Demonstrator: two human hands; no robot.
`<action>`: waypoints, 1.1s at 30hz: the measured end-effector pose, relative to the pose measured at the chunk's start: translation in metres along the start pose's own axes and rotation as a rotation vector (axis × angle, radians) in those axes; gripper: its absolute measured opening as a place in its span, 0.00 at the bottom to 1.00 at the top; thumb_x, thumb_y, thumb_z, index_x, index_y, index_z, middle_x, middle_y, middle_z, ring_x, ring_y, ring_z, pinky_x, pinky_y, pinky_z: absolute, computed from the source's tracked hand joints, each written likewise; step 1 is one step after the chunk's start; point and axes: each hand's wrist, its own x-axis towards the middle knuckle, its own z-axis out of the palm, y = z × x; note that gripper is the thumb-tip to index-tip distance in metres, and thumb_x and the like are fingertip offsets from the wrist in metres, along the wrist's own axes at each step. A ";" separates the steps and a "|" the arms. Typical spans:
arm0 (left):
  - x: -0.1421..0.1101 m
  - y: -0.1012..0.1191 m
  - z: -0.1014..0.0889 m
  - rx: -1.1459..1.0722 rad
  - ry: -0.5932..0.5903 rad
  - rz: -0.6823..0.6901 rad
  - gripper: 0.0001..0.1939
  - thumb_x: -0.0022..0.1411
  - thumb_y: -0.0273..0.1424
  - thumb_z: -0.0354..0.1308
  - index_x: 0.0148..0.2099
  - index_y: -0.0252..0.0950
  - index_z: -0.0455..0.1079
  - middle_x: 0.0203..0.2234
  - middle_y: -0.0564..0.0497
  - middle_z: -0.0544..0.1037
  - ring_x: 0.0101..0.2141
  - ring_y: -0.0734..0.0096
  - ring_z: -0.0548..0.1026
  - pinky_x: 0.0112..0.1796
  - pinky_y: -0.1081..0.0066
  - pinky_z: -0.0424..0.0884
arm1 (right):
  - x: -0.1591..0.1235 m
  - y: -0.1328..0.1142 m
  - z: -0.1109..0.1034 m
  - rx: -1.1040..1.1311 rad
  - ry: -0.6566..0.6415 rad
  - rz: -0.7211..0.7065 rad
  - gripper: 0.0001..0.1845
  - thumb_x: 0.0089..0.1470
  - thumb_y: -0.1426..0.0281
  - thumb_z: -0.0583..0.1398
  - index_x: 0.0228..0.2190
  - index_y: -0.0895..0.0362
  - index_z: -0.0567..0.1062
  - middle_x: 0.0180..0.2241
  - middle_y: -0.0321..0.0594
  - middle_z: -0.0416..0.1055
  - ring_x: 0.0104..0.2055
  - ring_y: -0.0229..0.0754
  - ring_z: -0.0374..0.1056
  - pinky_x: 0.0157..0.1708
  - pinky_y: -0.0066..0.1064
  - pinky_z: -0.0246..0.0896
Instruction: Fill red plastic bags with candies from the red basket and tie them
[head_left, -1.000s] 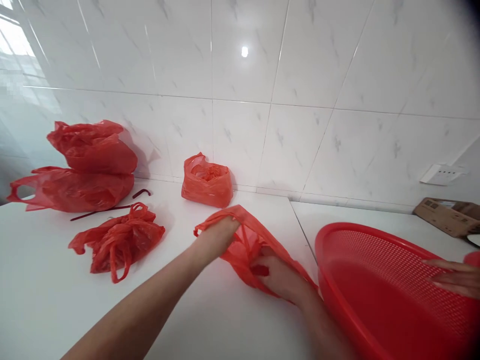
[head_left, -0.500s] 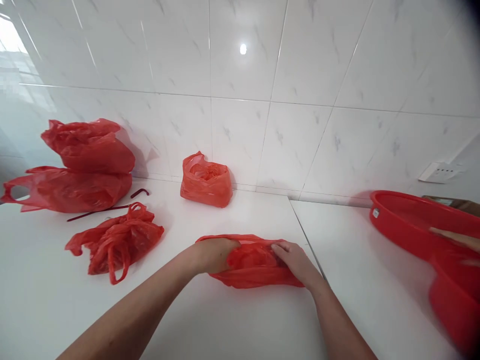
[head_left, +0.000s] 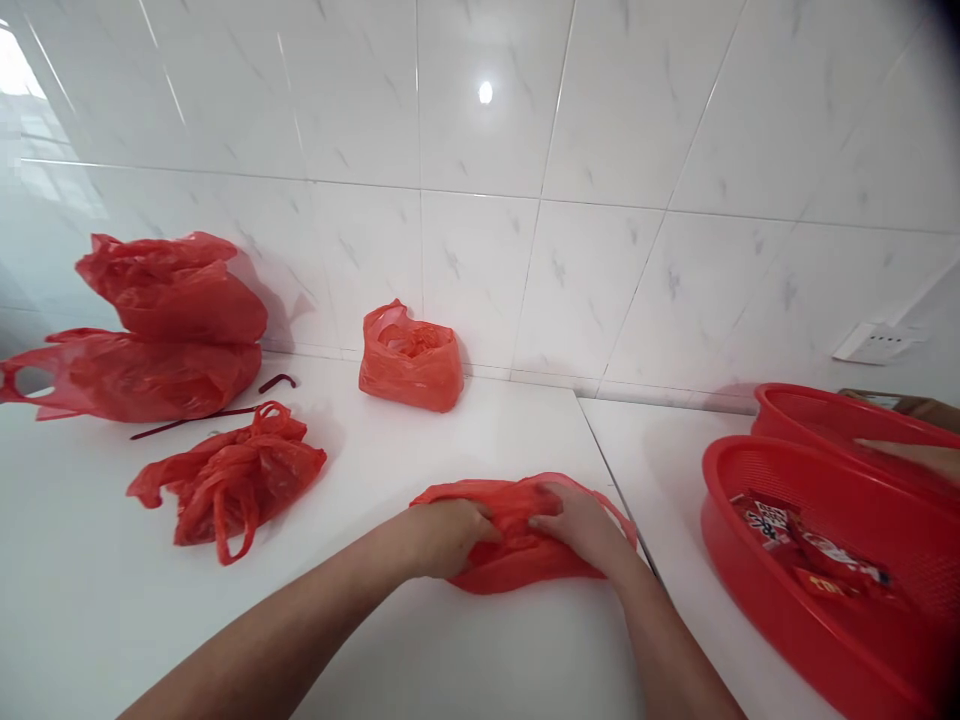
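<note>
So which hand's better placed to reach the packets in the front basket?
Probably your right hand: it's nearer the basket and packets. Your left hand is farther off; both touch one bag.

1. I see the left hand (head_left: 454,535) and right hand (head_left: 577,520) both touching a crumpled red bag (head_left: 514,578) on the white tabletop (head_left: 450,660).
2. Near the tiled wall (head_left: 480,280) behind: an upright red bag (head_left: 411,375).
3. At right I note a red basket (head_left: 721,545) holding packets (head_left: 825,555).
</note>
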 end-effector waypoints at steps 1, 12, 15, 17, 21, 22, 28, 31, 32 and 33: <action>-0.001 0.005 -0.004 0.113 -0.074 0.018 0.16 0.41 0.20 0.57 0.30 0.46 0.76 0.24 0.54 0.74 0.27 0.63 0.72 0.28 0.70 0.62 | 0.000 0.001 -0.003 0.029 0.016 0.003 0.24 0.45 0.60 0.60 0.46 0.51 0.72 0.43 0.40 0.73 0.42 0.46 0.68 0.36 0.33 0.60; -0.020 0.010 -0.025 0.591 0.796 0.042 0.21 0.54 0.36 0.59 0.51 0.43 0.67 0.54 0.44 0.64 0.53 0.51 0.63 0.47 0.57 0.63 | -0.008 -0.018 0.004 0.085 0.171 -0.220 0.13 0.50 0.61 0.57 0.38 0.50 0.74 0.40 0.36 0.71 0.41 0.42 0.67 0.40 0.34 0.62; -0.020 -0.009 -0.031 0.188 0.702 -0.215 0.22 0.52 0.43 0.59 0.48 0.40 0.67 0.41 0.45 0.73 0.39 0.57 0.72 0.34 0.63 0.69 | -0.007 -0.020 0.016 -0.021 0.064 -0.246 0.28 0.44 0.63 0.63 0.49 0.43 0.70 0.57 0.36 0.57 0.58 0.48 0.53 0.53 0.41 0.55; -0.017 -0.018 -0.031 -0.162 0.562 -0.288 0.18 0.54 0.45 0.57 0.40 0.36 0.69 0.30 0.49 0.74 0.29 0.65 0.73 0.28 0.68 0.68 | -0.006 -0.020 0.023 -0.112 -0.035 -0.254 0.28 0.42 0.66 0.63 0.49 0.42 0.71 0.60 0.35 0.52 0.62 0.51 0.47 0.56 0.44 0.50; -0.005 -0.026 -0.021 -0.781 0.455 -0.294 0.18 0.56 0.44 0.57 0.40 0.35 0.70 0.32 0.48 0.77 0.31 0.67 0.75 0.32 0.70 0.70 | -0.005 -0.019 0.027 -0.213 -0.135 -0.319 0.26 0.43 0.70 0.61 0.48 0.43 0.72 0.58 0.37 0.57 0.61 0.51 0.50 0.57 0.45 0.48; -0.002 -0.027 -0.018 -0.877 0.459 -0.293 0.18 0.55 0.44 0.58 0.41 0.35 0.71 0.34 0.47 0.77 0.33 0.66 0.75 0.33 0.70 0.70 | -0.006 -0.020 0.027 -0.216 -0.134 -0.324 0.28 0.43 0.69 0.62 0.50 0.44 0.71 0.59 0.38 0.56 0.61 0.51 0.50 0.57 0.45 0.48; 0.000 -0.039 -0.015 -1.072 0.398 -0.292 0.17 0.56 0.41 0.59 0.42 0.33 0.72 0.35 0.45 0.78 0.34 0.63 0.76 0.35 0.69 0.73 | -0.019 -0.037 0.016 -0.138 -0.026 -0.360 0.32 0.44 0.64 0.63 0.53 0.48 0.67 0.61 0.38 0.54 0.62 0.47 0.50 0.57 0.39 0.51; -0.003 -0.045 -0.021 -1.126 0.329 -0.246 0.16 0.57 0.39 0.58 0.45 0.35 0.72 0.35 0.46 0.78 0.35 0.64 0.76 0.35 0.69 0.73 | -0.034 -0.051 0.009 -0.016 0.203 -0.444 0.16 0.54 0.69 0.54 0.44 0.50 0.74 0.46 0.37 0.71 0.47 0.40 0.66 0.47 0.33 0.61; -0.004 -0.046 -0.023 -1.134 0.322 -0.237 0.16 0.57 0.38 0.59 0.46 0.35 0.72 0.35 0.46 0.78 0.35 0.64 0.76 0.36 0.68 0.73 | -0.040 -0.055 0.005 0.020 0.287 -0.457 0.14 0.56 0.69 0.52 0.41 0.51 0.75 0.40 0.37 0.74 0.41 0.38 0.68 0.42 0.31 0.63; -0.005 -0.046 -0.024 -1.132 0.333 -0.228 0.16 0.57 0.37 0.59 0.46 0.35 0.72 0.35 0.46 0.78 0.34 0.63 0.76 0.36 0.68 0.73 | -0.046 -0.057 -0.002 0.048 0.364 -0.455 0.13 0.56 0.69 0.51 0.38 0.52 0.75 0.35 0.36 0.74 0.36 0.37 0.69 0.38 0.29 0.63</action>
